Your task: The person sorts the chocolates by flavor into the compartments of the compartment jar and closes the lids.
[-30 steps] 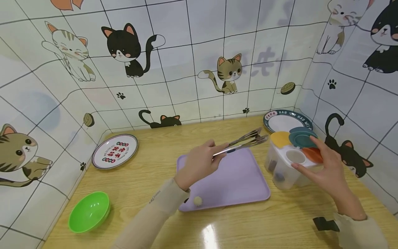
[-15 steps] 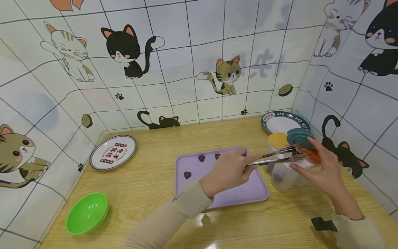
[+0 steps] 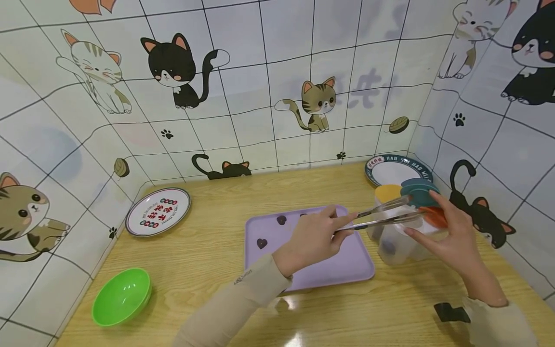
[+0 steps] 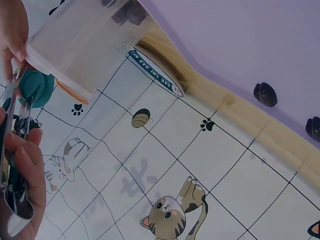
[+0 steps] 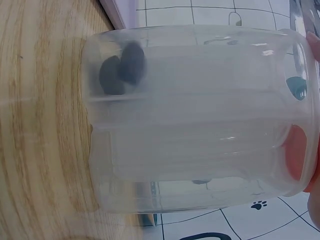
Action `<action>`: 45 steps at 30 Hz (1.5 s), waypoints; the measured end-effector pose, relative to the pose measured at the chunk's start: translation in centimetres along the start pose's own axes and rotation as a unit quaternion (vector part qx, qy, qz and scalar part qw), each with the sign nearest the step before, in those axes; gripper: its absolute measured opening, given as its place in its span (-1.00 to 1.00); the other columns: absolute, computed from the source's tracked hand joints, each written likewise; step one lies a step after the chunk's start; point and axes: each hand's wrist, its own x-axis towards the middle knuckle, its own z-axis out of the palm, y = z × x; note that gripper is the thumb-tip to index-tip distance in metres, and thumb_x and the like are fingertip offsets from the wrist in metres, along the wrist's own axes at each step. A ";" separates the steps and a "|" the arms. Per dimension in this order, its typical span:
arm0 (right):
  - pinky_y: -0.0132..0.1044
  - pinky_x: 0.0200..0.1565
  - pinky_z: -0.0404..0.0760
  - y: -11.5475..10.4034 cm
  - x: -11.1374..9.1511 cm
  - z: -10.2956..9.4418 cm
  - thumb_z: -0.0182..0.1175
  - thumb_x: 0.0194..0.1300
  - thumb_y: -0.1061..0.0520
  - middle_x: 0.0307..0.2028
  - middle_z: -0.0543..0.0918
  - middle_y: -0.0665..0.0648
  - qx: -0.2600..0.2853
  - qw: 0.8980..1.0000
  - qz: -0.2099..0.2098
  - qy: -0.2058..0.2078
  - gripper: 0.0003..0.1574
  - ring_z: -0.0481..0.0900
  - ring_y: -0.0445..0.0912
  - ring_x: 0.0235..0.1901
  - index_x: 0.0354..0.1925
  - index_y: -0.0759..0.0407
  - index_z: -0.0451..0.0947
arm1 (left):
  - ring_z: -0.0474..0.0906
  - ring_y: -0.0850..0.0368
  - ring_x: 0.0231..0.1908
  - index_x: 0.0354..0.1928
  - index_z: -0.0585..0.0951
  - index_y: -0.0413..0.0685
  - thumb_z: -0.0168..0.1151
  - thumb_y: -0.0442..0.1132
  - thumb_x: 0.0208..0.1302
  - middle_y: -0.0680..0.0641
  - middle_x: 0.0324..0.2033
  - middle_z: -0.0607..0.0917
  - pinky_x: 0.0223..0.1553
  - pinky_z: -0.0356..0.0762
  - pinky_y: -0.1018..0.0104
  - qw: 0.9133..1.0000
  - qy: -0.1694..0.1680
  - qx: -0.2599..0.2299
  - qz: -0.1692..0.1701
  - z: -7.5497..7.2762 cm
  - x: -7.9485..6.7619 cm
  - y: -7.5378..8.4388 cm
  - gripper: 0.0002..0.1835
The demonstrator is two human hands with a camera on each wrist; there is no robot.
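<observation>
My left hand grips metal tongs, which reach over the top of a clear storage container with several compartments. The tong tips are slightly apart near the container's uncovered opening. My right hand holds the container by its top, thumb at the front rim and fingers by the teal lid and the orange lid. Dark pieces lie at the bottom of one compartment in the right wrist view. Dark heart-shaped pieces sit on the purple tray; my left arm hides part of it.
A green bowl stands at the front left, with a white plate behind it. Another plate with a teal rim is behind the container. Cat-patterned walls enclose the table's back and sides.
My left hand has carried the tongs from above the tray rightward to the container; in the last half second it shifted slightly back left. My right hand stays on the container.
</observation>
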 end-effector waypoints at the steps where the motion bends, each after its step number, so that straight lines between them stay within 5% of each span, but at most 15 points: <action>1: 0.08 0.19 -0.05 0.0 0.0 0.1 0.48 -0.32 0.09 0.11 0.36 0.43 -0.001 1.000 0.004 -0.003 0.19 0.22 -0.15 0.19 0.30 -0.03 0.12 | 0.10 0.39 -0.79 0.09 0.49 0.25 0.02 0.02 0.25 0.11 -0.54 0.45 -0.77 -0.02 0.60 1.000 -0.006 -0.008 -0.006 -0.2 -0.2 -0.2 -0.63; 4: 0.14 0.20 -0.06 0.0 0.2 0.3 0.47 -0.32 0.08 0.15 0.33 0.42 -0.002 1.000 0.010 -0.006 0.19 0.23 0.23 0.13 0.30 -0.02 0.12 | 0.09 0.37 -0.82 0.10 0.48 0.22 0.00 0.00 0.26 0.08 -0.51 0.49 -0.78 -0.02 0.60 1.000 -0.007 -0.009 -0.025 -0.8 -1.3 -1.4 -0.63; 10: 0.17 0.19 -0.06 0.0 0.3 0.4 0.47 -0.32 0.09 0.16 0.31 0.41 -0.006 1.000 0.021 -0.007 0.19 0.22 0.28 0.13 0.29 -0.02 0.12 | 0.05 0.36 -0.81 0.03 0.55 0.18 0.12 -0.03 0.18 0.06 -0.58 0.44 -0.78 -0.01 0.55 0.994 0.010 0.021 -0.104 -0.8 -5.2 -5.9 -0.65; 13: 0.18 0.20 -0.08 0.1 0.2 0.2 0.47 -0.32 0.09 0.17 0.31 0.40 -0.005 1.000 0.030 -0.009 0.19 0.21 0.15 0.19 0.29 -0.04 0.11 | 0.08 0.31 -0.80 0.01 0.56 0.13 0.16 -0.06 0.14 0.03 -0.60 0.45 -0.78 0.03 0.51 0.987 -0.020 0.029 -0.154 0.0 -7.3 -8.1 -0.64; 18: 0.16 0.21 -0.08 0.2 0.1 0.0 0.47 -0.36 0.13 0.17 0.31 0.38 0.005 1.000 0.017 0.000 0.20 0.08 -0.43 0.22 0.28 -0.04 0.14 | 0.22 0.26 -0.69 0.00 0.57 0.10 0.18 -0.10 0.12 -0.04 -0.47 0.57 -0.73 0.13 0.46 0.971 -0.095 0.000 -0.219 1.3 -9.4 -10.1 -0.65; 20: 0.18 0.21 -0.08 0.3 0.1 0.0 0.48 -0.37 0.13 0.18 0.31 0.37 0.005 1.000 0.013 0.000 0.20 0.08 -0.40 0.23 0.28 -0.03 0.15 | 0.24 0.26 -0.67 0.00 0.57 0.13 0.17 -0.09 0.12 -0.04 -0.44 0.58 -0.73 0.15 0.44 0.966 -0.114 -0.003 -0.233 1.6 -9.7 -10.2 -0.65; 25: 0.22 0.22 -0.12 0.3 0.2 0.0 0.47 -0.32 0.10 0.20 0.27 0.36 0.004 1.000 0.018 -0.012 0.18 0.15 0.14 0.24 0.29 -0.01 0.12 | 0.23 0.24 -0.69 0.04 0.54 0.15 0.16 -0.07 0.14 -0.03 -0.47 0.54 -0.79 0.14 0.43 0.957 -0.150 0.000 -0.247 2.5 -9.0 -9.7 -0.62; 29: 0.23 0.22 -0.14 0.2 0.1 -0.1 0.46 -0.29 0.09 0.22 0.24 0.37 0.004 1.000 0.024 -0.018 0.18 0.15 0.29 0.19 0.30 -0.01 0.11 | 0.25 0.24 -0.65 0.04 0.54 0.13 0.15 -0.08 0.15 -0.06 -0.41 0.58 -0.78 0.16 0.43 0.959 -0.164 0.021 -0.231 2.9 -8.1 -9.1 -0.63; 39: 0.23 0.22 -0.14 0.2 0.0 0.0 0.46 -0.30 0.11 0.22 0.25 0.36 0.006 1.000 0.020 -0.017 0.18 0.16 0.29 0.18 0.30 -0.02 0.11 | 0.29 0.24 -0.62 0.02 0.55 0.14 0.14 -0.11 0.16 -0.09 -0.35 0.63 -0.75 0.18 0.42 0.961 -0.173 0.028 -0.215 3.1 -7.3 -9.2 -0.66; 45: 0.21 0.22 -0.12 0.5 0.0 0.0 0.47 -0.35 0.14 0.21 0.28 0.34 0.006 1.000 0.005 -0.003 0.19 0.12 -0.17 0.27 0.29 -0.02 0.13 | 0.28 0.23 -0.64 -0.02 0.58 0.13 0.16 -0.14 0.14 -0.04 -0.46 0.57 -0.75 0.16 0.43 0.969 -0.158 0.031 -0.187 3.0 -8.0 -9.6 -0.68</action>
